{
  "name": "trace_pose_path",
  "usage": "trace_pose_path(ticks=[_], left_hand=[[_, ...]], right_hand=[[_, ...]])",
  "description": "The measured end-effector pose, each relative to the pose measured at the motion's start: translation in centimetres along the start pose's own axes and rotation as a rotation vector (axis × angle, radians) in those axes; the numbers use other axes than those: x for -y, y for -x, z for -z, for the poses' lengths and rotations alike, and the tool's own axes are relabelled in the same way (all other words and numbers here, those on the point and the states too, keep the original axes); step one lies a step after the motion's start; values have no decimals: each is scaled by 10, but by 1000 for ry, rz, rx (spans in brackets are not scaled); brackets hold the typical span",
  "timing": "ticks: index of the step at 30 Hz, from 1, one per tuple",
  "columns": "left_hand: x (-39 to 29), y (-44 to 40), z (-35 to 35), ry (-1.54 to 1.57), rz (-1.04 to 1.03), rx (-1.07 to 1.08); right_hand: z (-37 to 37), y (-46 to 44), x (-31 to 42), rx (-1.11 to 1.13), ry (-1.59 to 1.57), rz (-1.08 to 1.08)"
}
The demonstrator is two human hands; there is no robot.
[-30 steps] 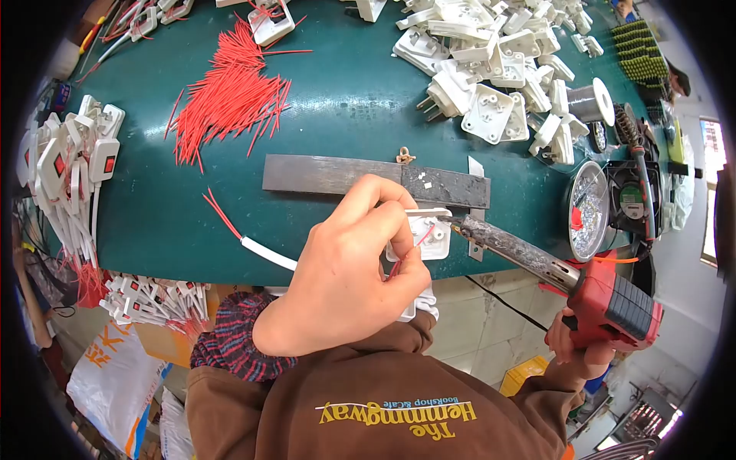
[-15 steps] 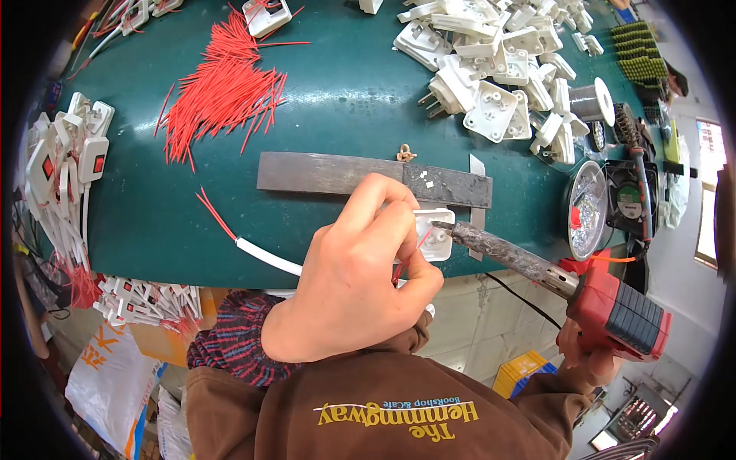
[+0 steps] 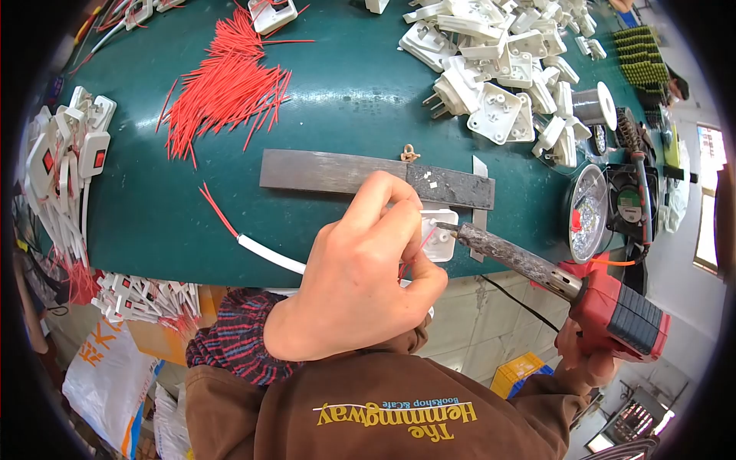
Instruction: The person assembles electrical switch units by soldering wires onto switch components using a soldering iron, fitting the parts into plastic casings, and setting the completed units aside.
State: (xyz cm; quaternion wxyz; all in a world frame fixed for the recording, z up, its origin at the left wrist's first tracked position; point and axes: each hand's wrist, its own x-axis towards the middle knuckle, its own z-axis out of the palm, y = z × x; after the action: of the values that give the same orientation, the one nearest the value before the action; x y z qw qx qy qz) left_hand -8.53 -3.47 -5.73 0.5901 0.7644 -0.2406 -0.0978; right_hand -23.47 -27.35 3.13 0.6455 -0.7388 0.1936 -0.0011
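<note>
My left hand (image 3: pixel 349 268) is closed in a pinch on a thin red wire (image 3: pixel 428 237), with its fingers against a white plastic plug housing (image 3: pixel 442 243). The hand covers part of the housing. My right hand (image 3: pixel 586 360) grips a soldering iron (image 3: pixel 617 318) by its red and black handle. Its dark tip reaches into the housing, at or very near the wire's end; I cannot tell whether they touch. From behind my left hand a white cable (image 3: pixel 270 255) runs left, ending in two red wires.
A flat metal bar (image 3: pixel 330 170) lies just beyond my hands. Red wire pieces (image 3: pixel 230 103) are heaped at the far left, white plug parts (image 3: pixel 498 73) at the far right. A solder spool (image 3: pixel 593 105) and a metal bowl (image 3: pixel 587 215) stand right. Switch assemblies (image 3: pixel 69 169) are piled left.
The whole view has shifted slightly. Both hands keep their grip, and the iron's tip stays inside the housing.
</note>
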Motion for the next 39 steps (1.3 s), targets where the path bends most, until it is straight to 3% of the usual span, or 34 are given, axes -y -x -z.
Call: trace_pose_path(ticks=[17, 19, 20, 22, 26, 28, 29, 31, 35, 37, 39], left_hand=[[-1, -1, 0, -23, 14, -4], [-1, -1, 0, -28, 4, -7], [-2, -1, 0, -28, 3, -6], [-1, -1, -1, -29, 16, -1], [-1, -1, -1, -37, -1, -6], [-1, -1, -1, -33, 6, -16], [-1, -1, -2, -36, 1, -14], [-1, -1, -2, -31, -24, -24], [-2, 0, 1, -53, -43, -13], [-3, 2, 5, -30, -20, 39], [-4, 5, 8, 1, -3, 42]], right_hand=[[12, 4, -4, -39, -70, -44], [41, -9, -28, 494, -123, 270], [45, -5, -27, 493, -123, 271], [38, 4, -17, 353, -206, 49], [25, 6, -29, 178, 52, 151], [30, -17, -44, 576, -182, 394], [25, -11, -43, 572, -182, 399], [6, 6, -40, 230, -88, 251], [-15, -6, -63, 418, -294, 350], [-44, 7, -69, -136, 104, 326], [-87, -5, -52, -168, -103, 277]])
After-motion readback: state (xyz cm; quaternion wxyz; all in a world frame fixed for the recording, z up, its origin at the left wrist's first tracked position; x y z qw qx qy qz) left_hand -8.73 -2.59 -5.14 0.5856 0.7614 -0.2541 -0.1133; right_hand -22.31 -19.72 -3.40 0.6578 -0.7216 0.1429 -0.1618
